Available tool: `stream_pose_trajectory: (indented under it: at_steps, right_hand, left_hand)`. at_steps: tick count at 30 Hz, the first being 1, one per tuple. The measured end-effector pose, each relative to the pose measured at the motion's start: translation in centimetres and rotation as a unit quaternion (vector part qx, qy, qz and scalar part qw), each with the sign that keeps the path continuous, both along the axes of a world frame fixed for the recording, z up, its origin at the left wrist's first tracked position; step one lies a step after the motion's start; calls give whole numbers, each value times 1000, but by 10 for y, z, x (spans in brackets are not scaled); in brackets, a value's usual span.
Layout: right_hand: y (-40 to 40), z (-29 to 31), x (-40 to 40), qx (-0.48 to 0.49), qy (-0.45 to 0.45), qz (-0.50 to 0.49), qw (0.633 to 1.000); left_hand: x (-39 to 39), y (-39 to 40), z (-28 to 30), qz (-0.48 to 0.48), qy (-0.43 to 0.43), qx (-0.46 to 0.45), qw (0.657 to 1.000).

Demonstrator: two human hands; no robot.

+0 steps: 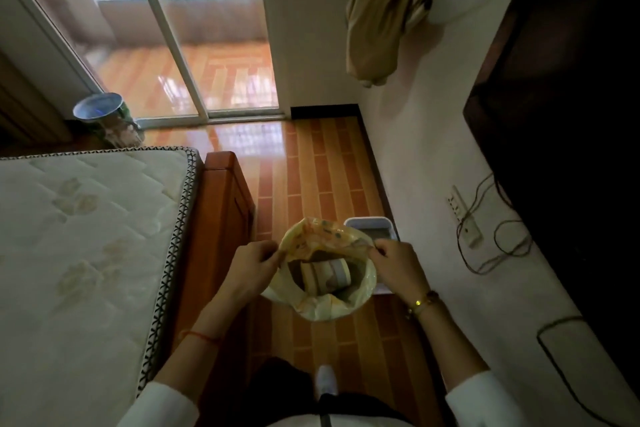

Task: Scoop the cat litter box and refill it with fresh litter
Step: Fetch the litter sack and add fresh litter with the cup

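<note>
I hold a yellow plastic bag (323, 307) open in front of me, above the floor. My left hand (254, 262) pinches the bag's left rim and my right hand (398, 265) pinches its right rim. Inside the bag lies a pale package (327, 274) with bands across it. Behind the bag, on the floor against the wall, stands a white litter box (369, 222); the bag and my right hand hide most of it. No scoop is in view.
A bare mattress (86, 236) on a wooden bed frame (225, 204) fills the left. A white wall with a power strip (464, 218) and loose cables runs on the right, under a dark cabinet (571, 97). Tiled floor (311, 166) leads to glass sliding doors (180, 45).
</note>
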State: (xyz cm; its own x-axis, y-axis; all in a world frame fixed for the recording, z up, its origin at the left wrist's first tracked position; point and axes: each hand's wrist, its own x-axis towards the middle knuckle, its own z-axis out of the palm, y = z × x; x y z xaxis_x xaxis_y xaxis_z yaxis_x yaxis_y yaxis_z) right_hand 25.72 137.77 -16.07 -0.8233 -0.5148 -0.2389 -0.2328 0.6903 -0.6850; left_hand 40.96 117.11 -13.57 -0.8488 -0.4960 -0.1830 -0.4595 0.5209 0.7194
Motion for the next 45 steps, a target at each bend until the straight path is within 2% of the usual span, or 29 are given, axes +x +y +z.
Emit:
stream_pose_trajectory:
  at_steps: [7,16,22,26,30,35,39,45]
  right_hand:
    - [-92,-9,-134,-10,41,-29,999]
    - [-194,-34,-269,30,15,-149,988]
    - [-230,-50,-347,28,-16,-203,979]
    - [-237,-72,-399,29,-29,-212,976]
    - [-237,-108,-450,47,-33,-208,976]
    - [-234,-189,-516,68,-46,-209,975]
    - [-234,-281,-560,75,-54,-215,972]
    - [-240,-444,-611,112,-18,-206,972]
  left_hand:
    - [-149,-102,-19,-34,4,-21,999]
    - [-321,-227,-40,-169,-26,-33,985]
    - [-430,-270,-49,-245,-48,-31,968]
    - [-495,-281,-78,-261,-61,-34,963]
    - [-549,-280,-126,-262,-66,-24,963]
    - [-614,-273,-219,-257,-56,-41,964]
    - [-657,-271,-314,-252,-54,-30,966]
    - [-707,-270,-483,-264,-45,-12,963]
